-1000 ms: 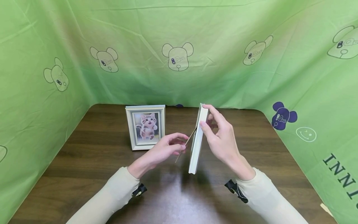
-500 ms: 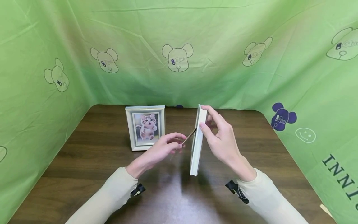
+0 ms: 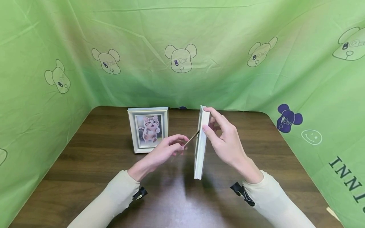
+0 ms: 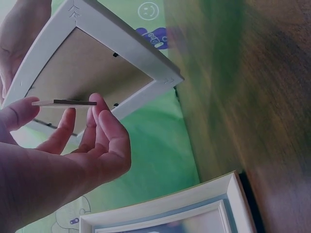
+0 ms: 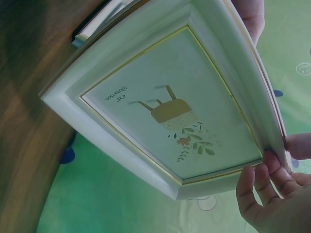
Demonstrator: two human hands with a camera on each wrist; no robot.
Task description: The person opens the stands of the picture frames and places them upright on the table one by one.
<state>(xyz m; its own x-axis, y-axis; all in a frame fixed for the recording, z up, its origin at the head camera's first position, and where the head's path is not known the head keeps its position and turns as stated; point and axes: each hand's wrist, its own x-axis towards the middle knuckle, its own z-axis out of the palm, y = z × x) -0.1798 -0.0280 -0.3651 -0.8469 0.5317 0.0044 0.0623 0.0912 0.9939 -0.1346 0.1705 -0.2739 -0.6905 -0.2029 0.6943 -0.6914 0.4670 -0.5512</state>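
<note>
My right hand grips a white picture frame by its upper edge, holding it upright and edge-on above the table. In the right wrist view, a printed insert with a chair and leaves shows inside the frame's gold inner line. A brown board backs it. From this back the thin stand slants out. My left hand pinches the stand between thumb and fingers, clear in the left wrist view. Behind the left hand a second picture frame stands upright with a kitten picture in it.
The dark wooden table lies under both hands. Green cloth with bear-head prints hangs at the back and both sides. A small pale piece sits at the table's right edge.
The stand tilts farther out from the frame's back. My left hand has shifted slightly left with it. The held frame has turned a little more upright; the kitten frame stays put.
</note>
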